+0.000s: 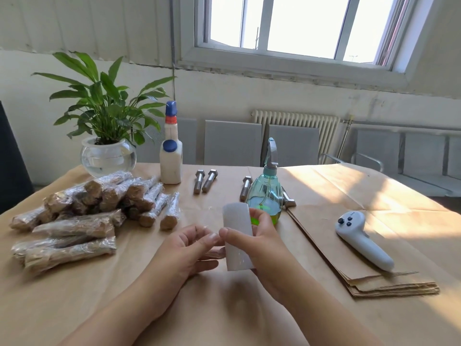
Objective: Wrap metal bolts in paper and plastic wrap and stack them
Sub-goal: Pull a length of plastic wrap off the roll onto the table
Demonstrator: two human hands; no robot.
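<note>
My right hand [259,236] grips a white roll of plastic wrap [237,236], held upright above the table's middle. My left hand [189,248] is beside it, fingers touching the roll's left edge, with a paper-wrapped bolt [215,253] partly hidden between palm and roll. A stack of wrapped bolts [82,216], brown paper under shiny film, lies at the left. Two bare metal bolts [205,181] lie at the back centre. Another bolt [245,188] and one more bolt [288,198] are partly hidden behind the spray bottle.
A green spray bottle [265,193] stands just behind my hands. A white glue bottle [171,156] and a potted plant in a glass bowl [108,156] stand at the back left. Brown paper sheets [349,260] lie stacked at the right, with a white controller [359,238] on them.
</note>
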